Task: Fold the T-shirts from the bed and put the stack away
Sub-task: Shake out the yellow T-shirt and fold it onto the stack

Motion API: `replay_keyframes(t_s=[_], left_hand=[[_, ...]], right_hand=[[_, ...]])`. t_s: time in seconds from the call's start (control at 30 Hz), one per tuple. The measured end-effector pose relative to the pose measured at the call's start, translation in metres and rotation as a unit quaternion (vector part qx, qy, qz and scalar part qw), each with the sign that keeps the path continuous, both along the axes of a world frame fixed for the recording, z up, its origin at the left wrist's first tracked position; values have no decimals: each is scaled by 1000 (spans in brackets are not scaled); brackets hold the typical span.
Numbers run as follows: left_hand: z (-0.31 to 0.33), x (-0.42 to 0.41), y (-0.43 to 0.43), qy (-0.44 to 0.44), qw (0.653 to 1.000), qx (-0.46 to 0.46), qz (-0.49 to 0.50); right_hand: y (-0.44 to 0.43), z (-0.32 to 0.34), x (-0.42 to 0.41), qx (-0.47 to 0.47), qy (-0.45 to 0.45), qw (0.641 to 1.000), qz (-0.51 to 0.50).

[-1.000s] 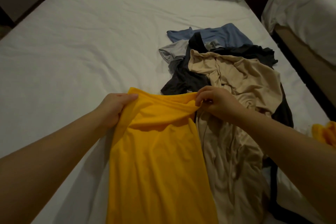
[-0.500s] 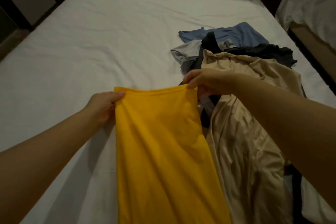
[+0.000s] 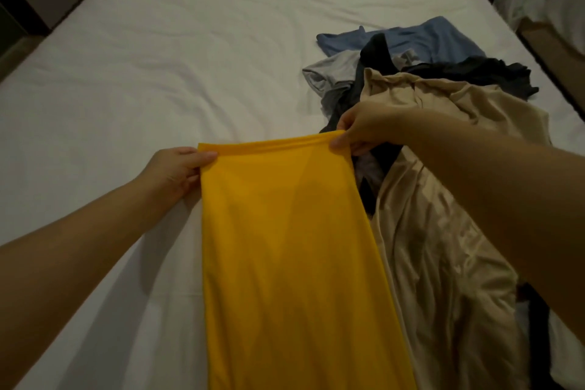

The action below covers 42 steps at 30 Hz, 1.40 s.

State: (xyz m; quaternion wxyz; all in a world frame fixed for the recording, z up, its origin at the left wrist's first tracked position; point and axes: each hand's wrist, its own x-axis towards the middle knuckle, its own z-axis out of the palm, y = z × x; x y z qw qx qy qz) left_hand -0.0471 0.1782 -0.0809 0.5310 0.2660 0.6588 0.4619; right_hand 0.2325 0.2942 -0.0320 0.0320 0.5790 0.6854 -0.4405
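Left grip (image 3: pixel 177 169), right grip (image 3: pixel 364 133): pinching top corners of yellow T-shirt (image 3: pixel 291 247), stretching it over white bed (image 3: pixel 158 57) beside heaped T-shirts (image 3: pixel 449 142).

Yellow T-shirt (image 3: pixel 294 263): folded to a long narrow strip, flat on the bed (image 3: pixel 158 73), lower centre of frame. Top edge straight, pinched at its corners by the left hand (image 3: pixel 177 168) and right hand (image 3: pixel 364 130).
Beige T-shirt (image 3: pixel 443 231): crumpled, touching the strip's right edge.
Black T-shirt (image 3: pixel 474 73), grey T-shirt (image 3: pixel 332 73), blue T-shirt (image 3: pixel 427 41): unfolded, overlapping heap, upper right.
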Motion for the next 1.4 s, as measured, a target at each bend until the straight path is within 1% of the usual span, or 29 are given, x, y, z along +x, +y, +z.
replay_keyframes(t_s=[0.1, 0.23, 0.33, 0.4, 0.47, 0.57, 0.67, 0.8, 0.9, 0.97, 1.07, 1.17, 1.3, 1.33, 1.4], left_hand=[[-4, 1, -2, 45, 999, -11, -22], [-3, 9, -4, 192, 980, -17, -51], [6, 18, -17, 231, 970, -22, -70], [14, 25, -38, 250, 965, -12, -81], [21, 35, -70, 257, 963, -11, -82], [27, 49, -137, 250, 963, -21, -95], [32, 61, -203, 247, 963, -31, -99], [55, 74, -264, 262, 961, 21, -89], [65, 85, -310, 271, 955, 54, -107], [65, 91, -346, 267, 954, 55, -123], [57, 97, -399, 258, 953, 32, -156], [46, 101, -441, 288, 940, 31, -178], [51, 100, -469, 274, 946, 30, -171], [51, 99, -473, 280, 943, 28, -177], [47, 98, -478, 316, 927, 28, -200]], right_hand=[[-10, -15, -6, 89, -25, 996, 12], [-30, -22, -3, 197, -55, 979, 16], [-67, -22, -4, 246, -10, 969, -16], [-99, -18, -3, 282, -18, 959, -6], [-136, -11, 0, 308, -10, 951, -17], [-197, 3, 4, 309, 32, 947, -76], [-261, 16, 10, 304, 30, 948, -95], [-331, 41, 21, 324, 19, 938, -121], [-387, 53, 24, 329, 19, 935, -131], [-428, 56, 25, 317, 26, 939, -133], [-482, 53, 32, 287, 1, 953, -99], [-526, 49, 37, 270, -12, 962, -43], [-567, 47, 39, 298, -52, 953, 16], [-576, 46, 39, 300, -60, 952, 31], [-590, 44, 42, 280, -74, 955, 67]])
